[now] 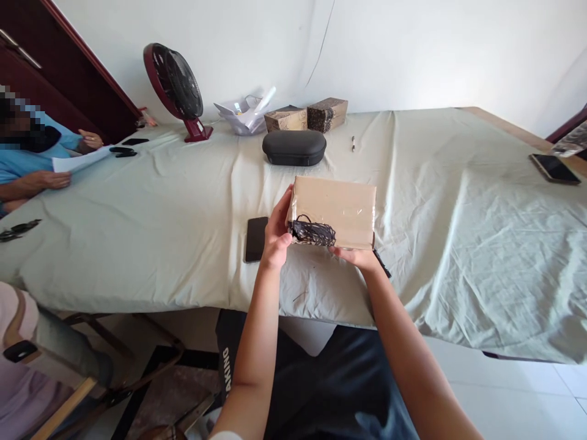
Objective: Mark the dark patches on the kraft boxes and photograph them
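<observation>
A cardboard box (334, 208) with clear tape and a black scribbled patch at its lower left corner is held above the cloth-covered table. My left hand (277, 235) grips its left side, thumb at the front corner. My right hand (355, 256) supports the bottom from below, its fingers partly hidden by the box. A dark phone (255, 240) lies just left of my left hand. Behind the box sits a black zipped case (294, 148). Something thin and black (382, 263) shows beside my right wrist.
Along the wall stand a red fan (177, 85), a clear basket (243, 119) and two cardboard boxes (328, 114). A pen (353, 143) and another phone (554, 168) lie rightward. A person (41, 153) holds paper at the left; another person's clothing (41, 366) shows lower left.
</observation>
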Demonstrator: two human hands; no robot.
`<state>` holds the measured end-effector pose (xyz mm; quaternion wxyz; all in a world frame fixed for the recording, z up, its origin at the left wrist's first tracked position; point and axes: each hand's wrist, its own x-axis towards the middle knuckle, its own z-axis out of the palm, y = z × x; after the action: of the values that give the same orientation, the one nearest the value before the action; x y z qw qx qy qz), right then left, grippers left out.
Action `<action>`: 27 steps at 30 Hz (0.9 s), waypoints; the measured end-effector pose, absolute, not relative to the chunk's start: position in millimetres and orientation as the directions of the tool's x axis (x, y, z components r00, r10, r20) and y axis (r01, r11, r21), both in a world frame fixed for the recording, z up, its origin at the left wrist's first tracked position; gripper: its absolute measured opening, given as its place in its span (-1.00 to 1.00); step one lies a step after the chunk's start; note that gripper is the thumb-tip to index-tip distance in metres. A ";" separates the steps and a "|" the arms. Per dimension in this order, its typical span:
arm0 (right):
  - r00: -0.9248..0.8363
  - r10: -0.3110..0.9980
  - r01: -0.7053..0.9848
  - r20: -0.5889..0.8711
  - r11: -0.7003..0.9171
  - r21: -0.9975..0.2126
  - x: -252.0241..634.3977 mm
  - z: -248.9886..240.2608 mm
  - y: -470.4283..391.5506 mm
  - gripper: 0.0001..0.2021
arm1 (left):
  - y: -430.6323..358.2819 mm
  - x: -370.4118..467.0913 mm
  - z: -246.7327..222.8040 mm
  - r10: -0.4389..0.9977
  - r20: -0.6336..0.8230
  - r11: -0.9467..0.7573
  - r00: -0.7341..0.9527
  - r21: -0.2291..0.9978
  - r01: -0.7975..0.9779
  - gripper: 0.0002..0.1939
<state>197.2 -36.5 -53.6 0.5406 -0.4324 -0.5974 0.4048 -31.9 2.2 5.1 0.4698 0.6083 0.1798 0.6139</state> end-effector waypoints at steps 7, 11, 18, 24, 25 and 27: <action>-0.014 0.941 0.116 0.337 0.337 -0.934 192.0 -48.4 -38.4 -0.22 | -14.9 -31.9 25.8 0.813 0.551 -0.484 0.188 0.820 -0.305 -0.20; -0.033 0.953 0.088 0.302 0.304 -0.948 190.2 -48.0 -38.6 -0.20 | -20.7 -26.7 30.3 0.841 0.524 -0.466 0.135 0.828 -0.313 -0.29; -0.049 0.964 0.036 0.263 0.265 -0.964 189.1 -49.8 -37.5 -0.24 | -23.3 -19.2 33.1 0.869 0.491 -0.464 0.059 0.851 -0.245 -0.29; 0.026 0.940 0.051 0.340 0.339 -0.940 188.1 -51.2 -36.2 -0.20 | -34.0 -25.5 37.9 0.901 0.430 -0.418 0.053 0.896 -0.148 -0.24; 0.016 0.937 0.054 0.349 0.348 -0.936 188.3 -51.1 -35.8 -0.19 | -34.8 -26.9 38.5 0.907 0.418 -0.407 0.050 0.901 -0.149 -0.24; -0.011 0.934 0.064 0.356 0.356 -0.932 189.1 -50.4 -35.0 -0.15 | -34.8 -29.6 39.2 0.917 0.395 -0.383 0.053 0.910 -0.162 -0.23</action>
<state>189.1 -35.0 -50.4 0.5659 -0.4172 -0.5982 0.3846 -29.6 -34.8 39.2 0.4467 0.5716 0.3304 0.6038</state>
